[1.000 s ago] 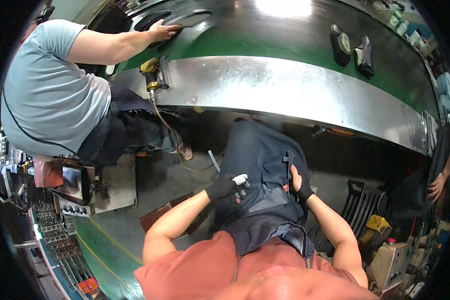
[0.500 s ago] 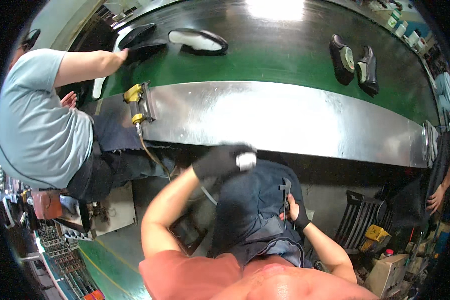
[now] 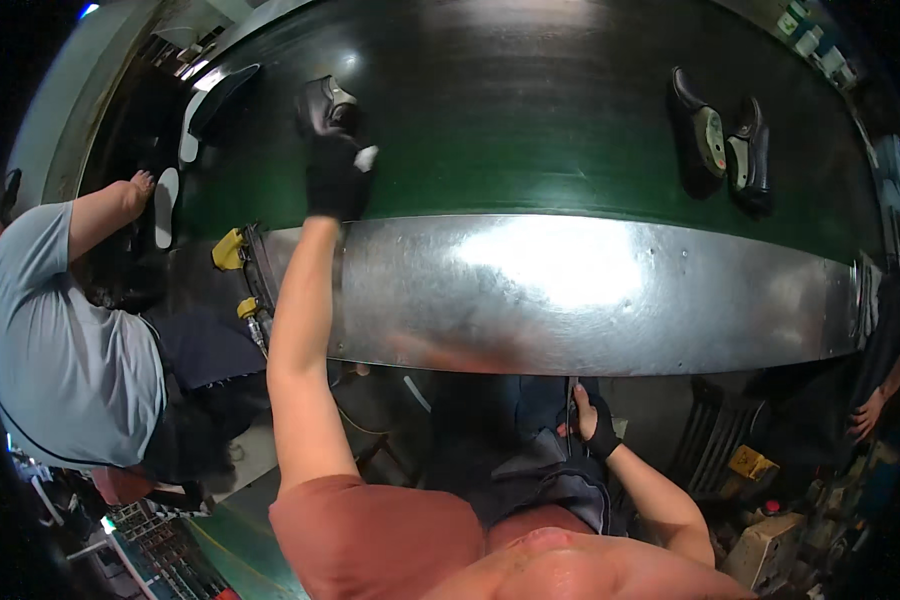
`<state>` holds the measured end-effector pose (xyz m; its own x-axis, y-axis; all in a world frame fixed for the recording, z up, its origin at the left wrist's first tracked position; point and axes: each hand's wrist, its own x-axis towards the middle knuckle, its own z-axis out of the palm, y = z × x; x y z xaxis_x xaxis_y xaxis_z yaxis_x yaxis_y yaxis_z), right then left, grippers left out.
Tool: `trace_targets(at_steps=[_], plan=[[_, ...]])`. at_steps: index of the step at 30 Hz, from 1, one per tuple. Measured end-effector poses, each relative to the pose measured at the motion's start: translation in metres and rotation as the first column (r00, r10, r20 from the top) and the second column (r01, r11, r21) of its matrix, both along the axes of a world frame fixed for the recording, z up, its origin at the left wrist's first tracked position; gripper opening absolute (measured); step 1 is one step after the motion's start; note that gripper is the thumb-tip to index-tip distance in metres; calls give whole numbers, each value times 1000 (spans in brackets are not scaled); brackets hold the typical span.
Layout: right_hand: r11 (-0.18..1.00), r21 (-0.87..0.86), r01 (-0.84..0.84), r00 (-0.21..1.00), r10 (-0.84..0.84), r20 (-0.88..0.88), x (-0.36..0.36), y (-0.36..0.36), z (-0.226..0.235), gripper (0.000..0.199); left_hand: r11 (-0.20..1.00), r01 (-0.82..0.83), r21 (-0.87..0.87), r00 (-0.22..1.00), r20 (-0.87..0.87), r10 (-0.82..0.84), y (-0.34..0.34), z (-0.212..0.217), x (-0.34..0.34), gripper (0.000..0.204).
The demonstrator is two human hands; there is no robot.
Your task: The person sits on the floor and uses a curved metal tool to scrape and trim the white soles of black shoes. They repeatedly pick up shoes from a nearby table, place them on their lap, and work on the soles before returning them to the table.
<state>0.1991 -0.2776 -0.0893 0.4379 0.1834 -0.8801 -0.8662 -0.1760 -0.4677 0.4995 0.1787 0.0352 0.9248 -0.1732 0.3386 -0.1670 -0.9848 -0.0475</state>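
My left hand [image 3: 340, 180], in a black glove with a white patch by the thumb, reaches over the metal ledge onto the green belt. It is closed at the near end of a dark shiny shoe [image 3: 326, 104] with a pale grey piece showing in its opening; the glove hides most of the fingers. Low by my lap, my right hand [image 3: 594, 420], in a fingerless black glove, grips a slim metal hand tool [image 3: 571, 400]. Only the tool's shaft shows below the ledge; its head is hidden.
A metal ledge [image 3: 590, 300] runs along the belt [image 3: 510, 150]. Two dark shoes [image 3: 740, 155] stand at the right. Left are white soles [image 3: 166, 208], a dark shoe piece [image 3: 220, 103], a yellow-ended clamp-like tool [image 3: 232, 250] and a co-worker [image 3: 80, 340]. Another person's hand [image 3: 875, 405] shows far right.
My left hand has gone from above my lap to the belt. The shoe there had its white underside showing; now its upper shows. My right hand still holds the tool. The co-worker's arm has drawn back.
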Motion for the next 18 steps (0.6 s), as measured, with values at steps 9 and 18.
trace_targets(at_steps=[9, 18], plan=[[995, -63, -80, 994, 84, 69, 22, 10, 12, 88, 969, -221, -114, 938, 246, 243, -29, -9, -6, 86], [996, -57, -67, 992, 72, 105, 3, 7, 18, 83, 187, -500, -846, 863, -504, 29, -19, -16, 29, 60]])
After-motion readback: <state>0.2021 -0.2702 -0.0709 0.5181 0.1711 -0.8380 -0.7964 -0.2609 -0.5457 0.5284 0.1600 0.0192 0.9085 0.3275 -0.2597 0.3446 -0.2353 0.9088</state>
